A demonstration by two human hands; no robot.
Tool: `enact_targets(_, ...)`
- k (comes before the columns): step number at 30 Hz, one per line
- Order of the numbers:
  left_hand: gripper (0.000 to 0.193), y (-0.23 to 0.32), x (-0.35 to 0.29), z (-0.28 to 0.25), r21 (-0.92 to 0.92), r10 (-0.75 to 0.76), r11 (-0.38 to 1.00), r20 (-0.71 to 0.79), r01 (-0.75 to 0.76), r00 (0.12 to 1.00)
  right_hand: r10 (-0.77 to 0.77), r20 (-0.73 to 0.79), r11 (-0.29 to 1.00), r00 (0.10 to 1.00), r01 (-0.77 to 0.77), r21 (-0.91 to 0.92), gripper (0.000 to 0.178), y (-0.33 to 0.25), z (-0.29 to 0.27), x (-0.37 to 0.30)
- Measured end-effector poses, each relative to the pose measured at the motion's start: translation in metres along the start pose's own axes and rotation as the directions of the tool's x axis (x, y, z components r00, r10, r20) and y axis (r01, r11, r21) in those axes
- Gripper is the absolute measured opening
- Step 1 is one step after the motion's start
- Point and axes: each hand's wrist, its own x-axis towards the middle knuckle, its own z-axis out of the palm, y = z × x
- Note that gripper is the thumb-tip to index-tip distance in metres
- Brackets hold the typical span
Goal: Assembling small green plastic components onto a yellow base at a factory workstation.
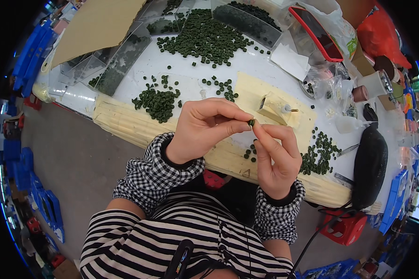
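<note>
Both hands (237, 139) pinch green disc (251, 122) (small)

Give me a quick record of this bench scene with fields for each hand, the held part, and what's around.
Left hand: fingers pinch a small dark green disc
Right hand: fingertips meet the same disc from below
Main pile of green discs: far centre of the white table
Smaller pile: left of the hands
Cream block with a pin: just behind the hands
Black pouch: right edge
</note>
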Motion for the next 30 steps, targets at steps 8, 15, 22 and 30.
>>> enact_targets(8,0.018,0.001,-0.0008,0.0015,-0.034,-0.064,0.997,-0.037,0.063,0.997,-0.005,-0.005,1.0,1.0,0.005,0.008,0.037,0.0001,0.0,-0.0002)
enact_targets(15,0.018,0.0002,-0.0019,0.0006,-0.008,-0.014,1.0,-0.024,0.014,1.0,-0.006,-0.003,1.0,1.0,0.006,-0.011,0.038,-0.0001,-0.0004,-0.0001)
enact_targets(22,0.017,-0.0003,-0.0023,0.0017,-0.046,-0.023,0.999,-0.027,0.022,0.999,0.03,0.011,0.999,0.999,-0.03,0.018,0.038,-0.0017,-0.0004,-0.0005)
enact_targets(30,0.016,0.0012,-0.0008,0.0001,0.133,0.104,0.985,0.022,-0.106,0.994,0.009,0.023,1.0,1.0,-0.009,0.021,0.04,-0.0002,0.0006,0.0002)
